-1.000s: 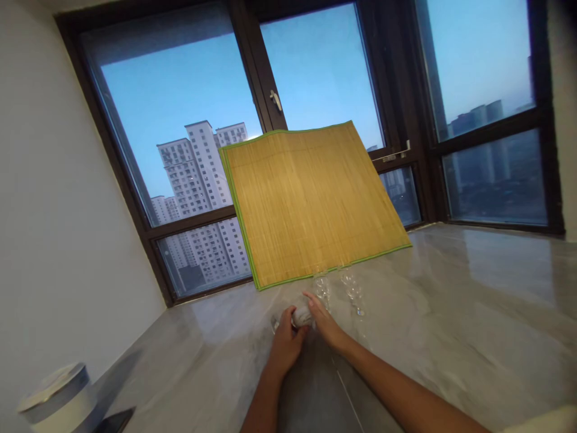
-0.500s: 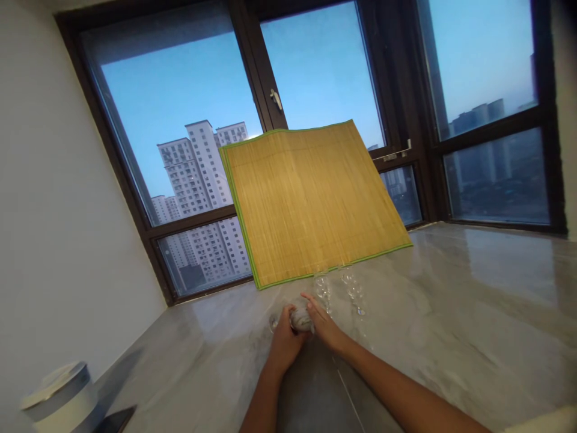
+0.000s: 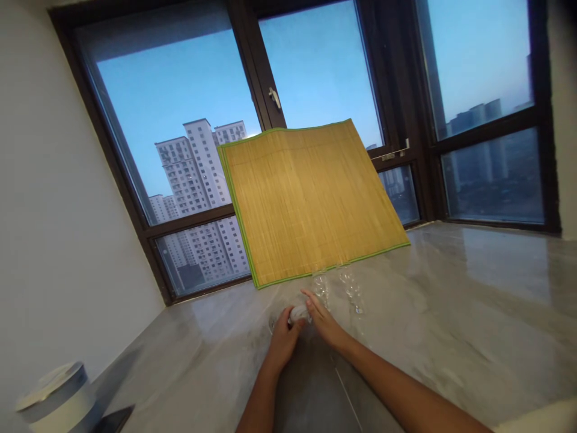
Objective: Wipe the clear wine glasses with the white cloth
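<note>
My left hand (image 3: 283, 337) is closed around a small clear stemmed glass (image 3: 299, 313), tipped on its side. A round glass foot (image 3: 272, 320) shows left of that hand. The glass looks whitish between my hands; whether a cloth is in it I cannot tell. My right hand (image 3: 323, 319) lies along the right end of the glass, fingers stretched forward and touching or nearly touching it. Just beyond my right hand stands a clear stemmed glass (image 3: 320, 288). Another stemmed glass (image 3: 350, 290) stands a little to its right.
A yellow bamboo mat (image 3: 311, 204) with green edging leans against the window behind the glasses. At the lower left stands a white and grey lidded container (image 3: 58, 400) with a dark flat object (image 3: 115, 419) beside it. The grey marbled counter (image 3: 433, 325) extends to the right.
The held glass has turned slightly and shows whiter and smaller between my hands. My left thumb has moved over its near side. My right hand stays nearly in place.
</note>
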Action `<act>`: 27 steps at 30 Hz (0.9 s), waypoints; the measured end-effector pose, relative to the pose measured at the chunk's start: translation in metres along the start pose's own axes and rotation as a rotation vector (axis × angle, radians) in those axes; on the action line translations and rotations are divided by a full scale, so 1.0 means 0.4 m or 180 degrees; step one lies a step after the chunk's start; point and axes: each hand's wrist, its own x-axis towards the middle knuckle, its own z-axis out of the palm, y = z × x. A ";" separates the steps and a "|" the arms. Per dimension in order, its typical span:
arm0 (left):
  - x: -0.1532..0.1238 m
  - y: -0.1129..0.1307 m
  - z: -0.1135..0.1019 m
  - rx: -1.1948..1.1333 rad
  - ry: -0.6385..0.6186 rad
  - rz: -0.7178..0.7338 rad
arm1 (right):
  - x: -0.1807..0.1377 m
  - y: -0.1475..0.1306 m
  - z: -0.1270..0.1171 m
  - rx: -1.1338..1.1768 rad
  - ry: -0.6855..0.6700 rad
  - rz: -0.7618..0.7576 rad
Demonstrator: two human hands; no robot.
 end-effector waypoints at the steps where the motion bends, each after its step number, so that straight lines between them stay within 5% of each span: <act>1: -0.001 0.001 0.000 0.0003 -0.0058 -0.0019 | 0.000 0.002 0.000 -0.0025 -0.0004 -0.0029; 17: 0.003 -0.014 0.010 0.0142 0.0096 0.0528 | 0.006 0.007 0.002 0.0033 0.0186 0.0079; 27: 0.003 -0.016 0.003 0.0404 0.0146 0.0264 | 0.007 0.018 0.001 -0.0021 0.0196 0.0045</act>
